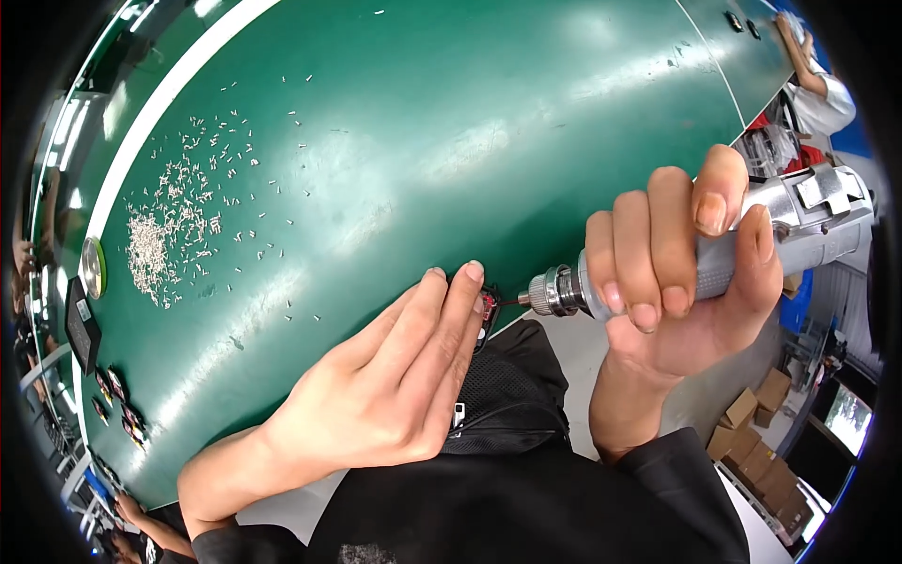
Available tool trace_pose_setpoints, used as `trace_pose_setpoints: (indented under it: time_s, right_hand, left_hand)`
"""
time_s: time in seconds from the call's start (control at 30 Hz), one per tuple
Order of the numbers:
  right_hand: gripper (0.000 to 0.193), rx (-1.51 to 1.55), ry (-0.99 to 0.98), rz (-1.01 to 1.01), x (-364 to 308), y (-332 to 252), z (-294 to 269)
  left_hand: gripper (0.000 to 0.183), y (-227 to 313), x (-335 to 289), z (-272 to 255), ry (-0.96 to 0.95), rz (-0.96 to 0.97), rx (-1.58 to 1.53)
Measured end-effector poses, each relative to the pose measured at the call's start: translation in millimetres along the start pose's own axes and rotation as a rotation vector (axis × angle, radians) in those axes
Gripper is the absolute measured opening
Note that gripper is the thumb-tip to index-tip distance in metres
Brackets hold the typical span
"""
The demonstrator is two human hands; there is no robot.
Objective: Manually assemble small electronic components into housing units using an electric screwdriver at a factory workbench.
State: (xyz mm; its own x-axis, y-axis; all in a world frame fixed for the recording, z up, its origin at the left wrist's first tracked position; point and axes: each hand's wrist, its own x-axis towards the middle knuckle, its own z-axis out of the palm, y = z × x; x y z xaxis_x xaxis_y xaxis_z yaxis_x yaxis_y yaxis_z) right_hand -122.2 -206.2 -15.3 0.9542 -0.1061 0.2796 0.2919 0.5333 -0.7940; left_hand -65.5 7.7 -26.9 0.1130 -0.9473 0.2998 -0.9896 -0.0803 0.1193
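My right hand (676, 254) is wrapped round a grey electric screwdriver (714, 268) with a ribbed metal collar. It lies roughly level, and its thin bit points left. The bit's tip meets a small black and red part (488, 306) at the near edge of the green table. My left hand (385, 381) holds this part with its fingers straight and pressed together, covering much of it. The thumb is hidden, and whether a screw sits under the bit is too small to tell.
A heap of tiny silver screws (147, 252) spreads across the green tabletop (404, 160) at left. Beyond it are a round green-rimmed dish (92, 268), a black box (83, 324) and several small black and red parts (132, 420). Other people work at far right and lower left.
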Motion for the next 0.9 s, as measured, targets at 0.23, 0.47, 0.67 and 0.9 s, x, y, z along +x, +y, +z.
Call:
trace_pose_setpoints:
  time_s: [0.23, 0.47, 0.67, 0.9]
  right_hand:
    - [0.021, -0.011, -0.012, 0.016, 1, 3, -3]
    - [0.022, -0.089, -0.115, 0.066, 7, 1, 10]
    - [0.02, -0.277, -0.096, -0.03, 10, 7, 25]
    - [0.015, -0.205, -0.149, -0.025, 14, 10, 34]
  left_hand:
    - [0.033, 0, 0, 0, -0.019, -0.006, -0.021]
    - [0.032, 0, -1, 1, 0.029, 0.011, -0.012]
    - [0.031, -2, -2, 5, 0.095, 0.037, -0.009]
    - [0.028, -7, -8, 3, 0.13, 0.046, -0.037]
